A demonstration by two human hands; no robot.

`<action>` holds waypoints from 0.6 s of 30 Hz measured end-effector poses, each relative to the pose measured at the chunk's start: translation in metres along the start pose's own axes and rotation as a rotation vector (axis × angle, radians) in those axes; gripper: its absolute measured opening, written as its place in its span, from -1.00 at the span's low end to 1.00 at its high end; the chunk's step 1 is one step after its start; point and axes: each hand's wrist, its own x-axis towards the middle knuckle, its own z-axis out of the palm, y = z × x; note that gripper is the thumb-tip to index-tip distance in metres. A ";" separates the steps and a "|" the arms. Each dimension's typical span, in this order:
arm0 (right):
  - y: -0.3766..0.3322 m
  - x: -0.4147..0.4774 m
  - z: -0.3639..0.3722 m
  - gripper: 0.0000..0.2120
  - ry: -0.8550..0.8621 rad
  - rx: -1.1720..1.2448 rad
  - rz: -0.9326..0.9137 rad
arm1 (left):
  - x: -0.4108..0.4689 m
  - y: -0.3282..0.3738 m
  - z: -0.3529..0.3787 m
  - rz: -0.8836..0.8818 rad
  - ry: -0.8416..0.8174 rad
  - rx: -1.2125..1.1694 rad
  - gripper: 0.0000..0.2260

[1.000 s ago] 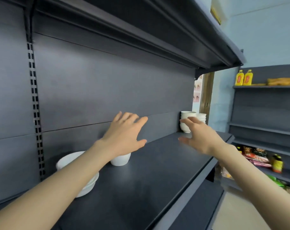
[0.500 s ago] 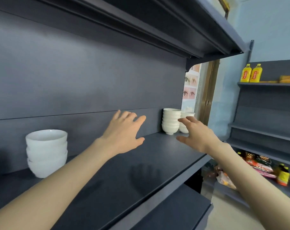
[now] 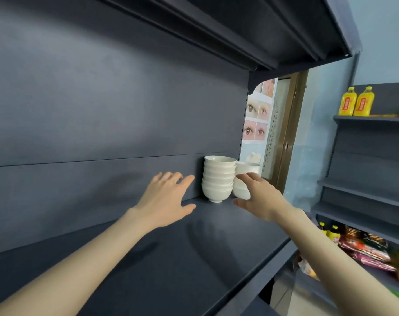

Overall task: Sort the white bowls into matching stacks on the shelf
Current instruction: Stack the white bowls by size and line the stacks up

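A tall stack of several small white bowls (image 3: pixel 218 176) stands at the far right end of the dark shelf (image 3: pixel 171 258), against the back panel. Right beside it is a shorter stack of white bowls (image 3: pixel 245 173), partly hidden behind my right hand (image 3: pixel 260 199). That hand is open, its fingers curved just in front of the shorter stack; whether it touches is unclear. My left hand (image 3: pixel 168 199) hovers open over the shelf, a little left of the tall stack, holding nothing.
The shelf above (image 3: pixel 262 30) overhangs low. Another dark shelf unit stands at the right with two yellow bottles (image 3: pixel 356 101) on top and packaged snacks (image 3: pixel 365 249) lower down. A door (image 3: pixel 287 137) and a poster of eyes (image 3: pixel 257 115) lie behind the bowls.
My view has swung right along the shelf: the large bowl stack at the left has left the frame. Both hands have moved closer to the two small stacks.
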 end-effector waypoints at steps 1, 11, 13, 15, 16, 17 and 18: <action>0.008 0.013 0.004 -0.39 -0.013 0.002 0.002 | 0.013 0.001 0.012 -0.014 -0.024 -0.018 -0.37; 0.081 0.111 0.057 -0.34 -0.040 0.224 -0.025 | 0.116 0.006 0.107 -0.175 -0.164 -0.285 -0.25; 0.096 0.130 0.069 -0.32 -0.048 0.299 -0.032 | 0.131 0.006 0.128 -0.226 -0.183 -0.339 -0.20; 0.109 0.147 0.082 -0.35 -0.054 0.371 -0.057 | 0.144 0.007 0.147 -0.286 -0.185 -0.425 -0.13; 0.115 0.155 0.088 -0.36 -0.057 0.416 -0.071 | 0.150 0.008 0.156 -0.322 -0.183 -0.485 -0.10; 0.120 0.162 0.094 -0.36 -0.062 0.467 -0.084 | 0.156 0.009 0.165 -0.357 -0.179 -0.552 -0.06; 0.125 0.168 0.100 -0.34 -0.064 0.519 -0.104 | 0.161 0.010 0.174 -0.389 -0.170 -0.621 -0.03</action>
